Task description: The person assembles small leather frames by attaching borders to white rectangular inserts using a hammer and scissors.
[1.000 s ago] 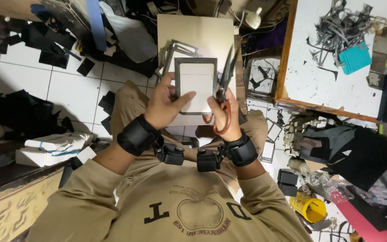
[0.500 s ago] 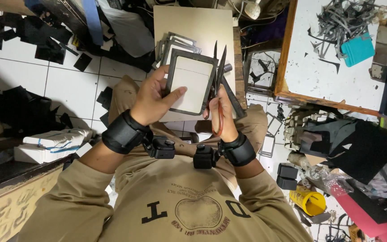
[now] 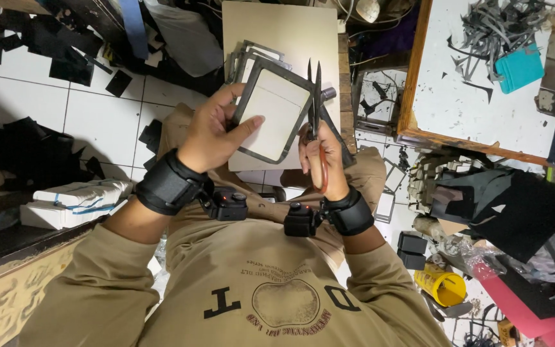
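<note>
A white tiled floor carries most of the clutter. Black scraps lie heaped along its left side and near the top, and a stack of white sheets rests at the lower left. A beige board lies flat ahead of the knees with a pile of dark frames on it. To the right, a wood-rimmed white worktop bears grey offcuts and a teal pad. A yellow roll lies on the floor below it.

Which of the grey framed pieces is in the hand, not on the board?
The front framed piece, with the pale centre: the left hand grips it; the others lie stacked behind.
</note>
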